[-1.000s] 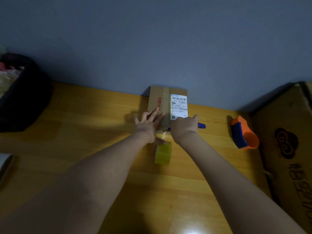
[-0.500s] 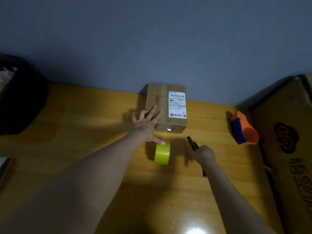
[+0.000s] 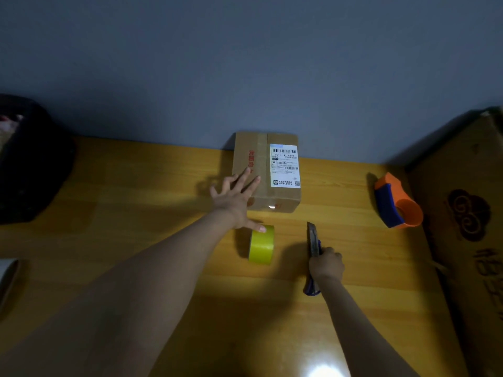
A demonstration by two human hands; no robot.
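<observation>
Flat left hand (image 3: 233, 200) on taped cardboard box (image 3: 265, 172), right hand (image 3: 326, 265) round utility knife (image 3: 313, 246).

1. My one camera rides on my head, facing forward and down across the table (image 3: 136, 227) to its far edge and the wall (image 3: 245, 63).
2. It sits close: my left hand (image 3: 234, 202) and right hand (image 3: 326, 265) lie mid-table.
</observation>
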